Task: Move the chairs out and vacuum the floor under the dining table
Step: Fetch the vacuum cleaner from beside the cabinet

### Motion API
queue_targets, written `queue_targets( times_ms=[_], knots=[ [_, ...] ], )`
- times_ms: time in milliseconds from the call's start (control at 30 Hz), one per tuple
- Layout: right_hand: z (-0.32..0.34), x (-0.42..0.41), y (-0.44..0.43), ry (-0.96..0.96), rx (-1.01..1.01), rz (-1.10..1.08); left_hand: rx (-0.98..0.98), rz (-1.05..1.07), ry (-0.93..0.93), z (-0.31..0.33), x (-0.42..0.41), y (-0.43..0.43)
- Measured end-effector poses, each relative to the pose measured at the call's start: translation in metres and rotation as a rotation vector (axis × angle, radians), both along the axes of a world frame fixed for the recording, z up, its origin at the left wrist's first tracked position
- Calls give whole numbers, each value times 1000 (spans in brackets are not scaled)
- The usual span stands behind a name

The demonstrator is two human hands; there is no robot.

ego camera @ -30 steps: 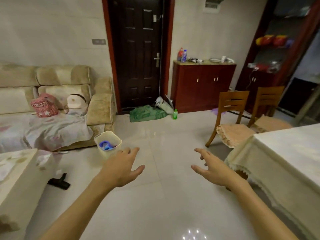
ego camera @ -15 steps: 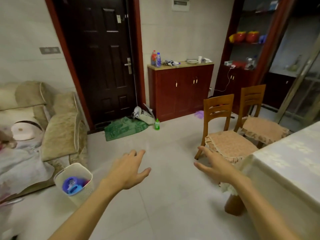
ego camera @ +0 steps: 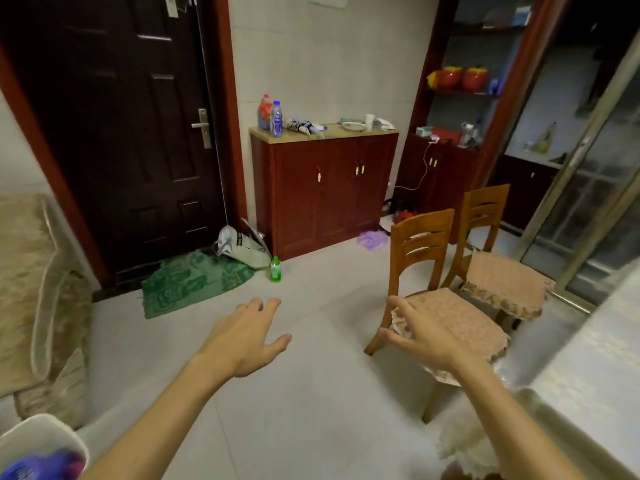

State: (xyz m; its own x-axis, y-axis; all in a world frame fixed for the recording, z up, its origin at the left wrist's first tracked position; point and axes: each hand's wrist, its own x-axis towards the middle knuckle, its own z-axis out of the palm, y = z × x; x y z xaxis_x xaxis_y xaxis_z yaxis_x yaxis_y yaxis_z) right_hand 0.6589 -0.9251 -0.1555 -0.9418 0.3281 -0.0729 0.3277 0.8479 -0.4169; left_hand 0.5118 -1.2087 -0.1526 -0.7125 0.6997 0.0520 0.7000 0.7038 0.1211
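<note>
Two wooden chairs with pink seat cushions stand beside the dining table (ego camera: 588, 368), which wears a pale cloth at the lower right. The near chair (ego camera: 420, 244) faces the table, and the far chair (ego camera: 485, 209) stands just behind it. My right hand (ego camera: 420, 339) hovers open in front of the near chair's cushion, fingers spread, holding nothing. Over the bare floor tiles to its left, my left hand (ego camera: 249, 336) is also open and empty. No vacuum cleaner shows in this view.
A dark door (ego camera: 131, 126) with a green mat (ego camera: 194, 282), a bag (ego camera: 239, 245) and a green bottle (ego camera: 275, 270) lies ahead. A red cabinet (ego camera: 322, 188) stands right of it. A sofa (ego camera: 31, 289) and white bin (ego camera: 41, 441) are at the left.
The view has swung right and closer to the chairs. Both hands have advanced, the right one now overlapping the near chair's cushion. The sofa and bin have slid to the left edge.
</note>
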Motion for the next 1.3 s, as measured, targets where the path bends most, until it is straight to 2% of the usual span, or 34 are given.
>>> queue_targets(
  times_ms=[400,600,900,1300],
  knots=[
    [15,-196,124,-54,20,-125,1,-105,29,11,-219,129],
    [11,-302,203,-18,36,-124,26,-162,65,8,-332,218],
    [28,-471,326,23,-15,-175,-52,-160,80,19,-503,342],
    [11,-649,480,63,-43,-292,-54,-246,56,-6,-716,516]
  ],
)
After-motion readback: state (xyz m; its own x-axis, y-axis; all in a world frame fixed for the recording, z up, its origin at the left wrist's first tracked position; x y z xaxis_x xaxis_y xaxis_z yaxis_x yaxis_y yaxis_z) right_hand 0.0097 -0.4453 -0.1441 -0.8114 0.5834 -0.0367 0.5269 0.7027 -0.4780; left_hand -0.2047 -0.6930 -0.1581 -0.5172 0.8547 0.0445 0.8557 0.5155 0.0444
